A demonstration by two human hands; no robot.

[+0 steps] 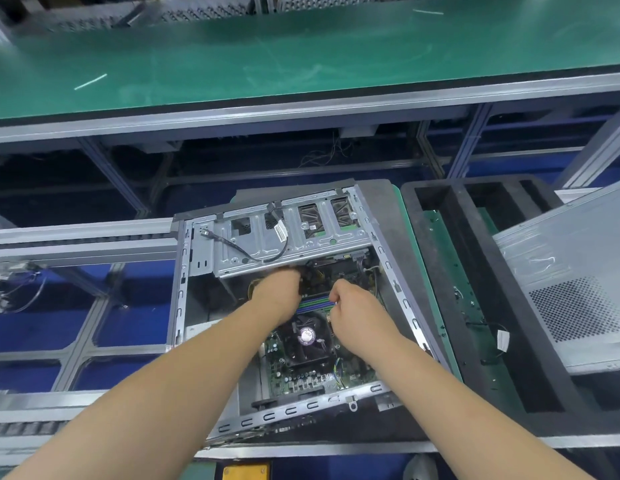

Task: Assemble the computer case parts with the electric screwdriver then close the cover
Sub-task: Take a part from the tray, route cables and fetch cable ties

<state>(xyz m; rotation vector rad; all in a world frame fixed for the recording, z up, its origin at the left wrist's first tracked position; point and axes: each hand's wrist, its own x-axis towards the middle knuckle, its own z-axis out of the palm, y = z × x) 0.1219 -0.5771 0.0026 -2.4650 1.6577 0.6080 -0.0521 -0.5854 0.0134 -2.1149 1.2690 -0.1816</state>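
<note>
You had both bare hands reaching down into the open grey steel computer case (294,306), which lay on its side, tilted a little, on a conveyor line in front of you, below a long green-topped worktop (301,64). Your left hand (279,292) was curled under the edge of the silver perforated drive cage (287,233), seemingly around a dark connector or cable, though the grip itself was hidden. Your right hand (353,306) was closed in a pinch just above the blue and grey memory slots (315,303); what it held was too small to tell. This looked like an early step, seating cables or parts inside, before any screwing. No electric screwdriver was in view, so the next move likely called for freeing your hands and fetching it, then lining up the screw holes. By count: one case, one drive cage, one green motherboard (301,375) with one round black cooling fan (306,336), one loose black cable (253,252) across the cage, and one pale grey vented side cover (571,292) lying apart at the right, touching a black foam tray (474,271).
</note>
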